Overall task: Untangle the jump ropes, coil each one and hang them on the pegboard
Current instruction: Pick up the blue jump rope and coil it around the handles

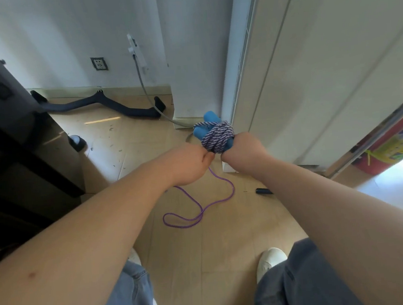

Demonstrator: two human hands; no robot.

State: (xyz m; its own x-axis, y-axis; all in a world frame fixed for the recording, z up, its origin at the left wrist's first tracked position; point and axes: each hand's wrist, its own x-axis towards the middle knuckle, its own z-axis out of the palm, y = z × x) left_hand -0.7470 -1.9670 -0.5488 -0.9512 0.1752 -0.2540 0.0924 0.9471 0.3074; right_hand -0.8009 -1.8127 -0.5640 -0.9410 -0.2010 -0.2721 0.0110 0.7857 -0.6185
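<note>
Gripping the blue handles (pixel 205 125) from below with the right hand (pixel 243 149), fingers curled tight round them. Pinching the side of the striped rope (pixel 217 136) with the left hand (pixel 187 164), or so it seems, with the fingers mostly hidden behind the hand. Holding both hands close together, almost touching, up in the air in front of the body and just beside the tall white cupboard (pixel 310 68).

Looking nearly done with this one: striped rope wound round and round the two handles in a fat bundle, maybe just tucking in the end.

Leaving the thin purple rope (pixel 201 210) lying in loose loops on the floor (pixel 205 250) below the hands, near a small black handle (pixel 263 191). Not tangled with the striped one any more, but not coiled yet.

Not hanging anything yet. Seeing no pegboard here, so about halfway through, at a guess.
</note>
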